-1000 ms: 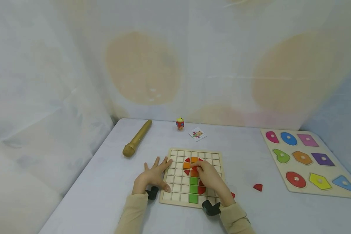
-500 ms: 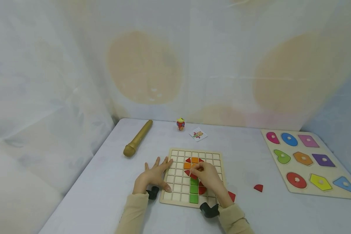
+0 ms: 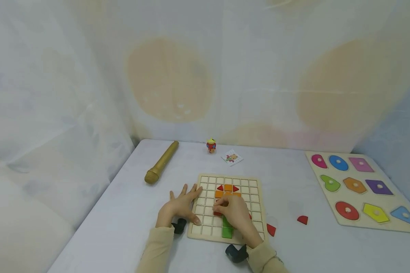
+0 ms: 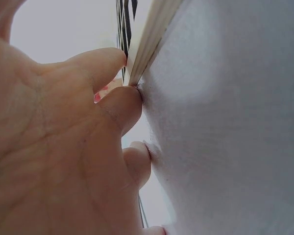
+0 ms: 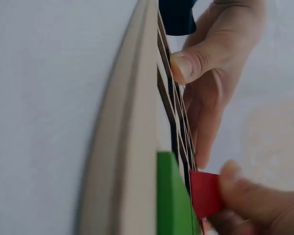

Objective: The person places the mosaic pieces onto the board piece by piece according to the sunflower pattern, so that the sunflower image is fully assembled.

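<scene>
A wooden grid board point(image 3: 206, 230) lies on the table with orange tiles point(image 3: 228, 187), small red triangles point(image 3: 220, 187) and green tiles point(image 3: 227, 232) in its cells. My left hand point(image 3: 179, 207) is spread over the board's left edge, thumb and fingertips resting on the rim and the tabletop. Between thumb and fingers, my right hand point(image 3: 235, 212) pinches a red puzzle piece point(image 5: 204, 193). In the head view that piece is low over the cells just left of the green column. The right hand hides part of the board's middle, including other red pieces.
Two loose red quarter-circle pieces point(image 3: 302, 220) lie right of the board. A knobbed shape puzzle point(image 3: 338, 185) occupies the right side. Behind the board are a gold toy microphone point(image 3: 161, 163), a small figurine point(image 3: 211, 145) and a pattern card point(image 3: 232, 157).
My right hand has moved down and left across the board with the red piece, uncovering orange tiles and a red triangle. My left hand stays in place.
</scene>
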`<state>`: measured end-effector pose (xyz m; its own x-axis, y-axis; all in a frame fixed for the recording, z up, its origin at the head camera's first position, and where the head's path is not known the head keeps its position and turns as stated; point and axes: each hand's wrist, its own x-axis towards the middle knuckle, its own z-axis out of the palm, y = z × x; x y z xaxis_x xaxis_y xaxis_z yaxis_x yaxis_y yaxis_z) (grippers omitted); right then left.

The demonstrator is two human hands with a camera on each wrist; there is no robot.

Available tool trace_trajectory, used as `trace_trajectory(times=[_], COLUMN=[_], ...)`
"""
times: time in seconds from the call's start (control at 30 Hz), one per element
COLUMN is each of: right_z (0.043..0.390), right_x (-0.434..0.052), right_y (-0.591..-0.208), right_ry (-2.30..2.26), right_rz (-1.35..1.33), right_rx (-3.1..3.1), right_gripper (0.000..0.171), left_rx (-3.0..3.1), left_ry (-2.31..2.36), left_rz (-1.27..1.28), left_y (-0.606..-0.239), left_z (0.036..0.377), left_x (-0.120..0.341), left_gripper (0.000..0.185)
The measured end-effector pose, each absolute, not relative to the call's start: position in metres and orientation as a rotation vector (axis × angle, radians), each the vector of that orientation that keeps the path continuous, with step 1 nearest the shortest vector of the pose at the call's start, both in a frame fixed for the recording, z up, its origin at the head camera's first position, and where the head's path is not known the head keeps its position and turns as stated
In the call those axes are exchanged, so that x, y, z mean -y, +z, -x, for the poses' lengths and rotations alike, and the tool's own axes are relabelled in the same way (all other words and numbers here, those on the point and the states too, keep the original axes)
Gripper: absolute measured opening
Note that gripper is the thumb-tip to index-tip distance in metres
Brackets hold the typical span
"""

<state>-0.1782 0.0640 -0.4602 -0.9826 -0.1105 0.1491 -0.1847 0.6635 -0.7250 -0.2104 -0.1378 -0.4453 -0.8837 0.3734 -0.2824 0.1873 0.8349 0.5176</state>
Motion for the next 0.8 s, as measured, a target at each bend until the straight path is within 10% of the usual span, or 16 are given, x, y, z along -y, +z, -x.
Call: trace_trajectory(times=[0.43,0.8], right_z=[0.179,0.188], right_x=[-0.077,-0.204], right_y=[-0.452,-0.430], right_ry=[1.167,1.396], right_rz=[-0.334,-0.107], right_rx=[2.894,2.954], right_gripper=[0.006,0.036], left_rx=[-2.648,-2.632], left_ry=[0.687,0.716], left_rz=[-0.406,-0.406], left_y=[-0.447,-0.447], left_z=[0.210,0.211], left_x=[0.139,0.139], left_gripper=[0.116,0.116])
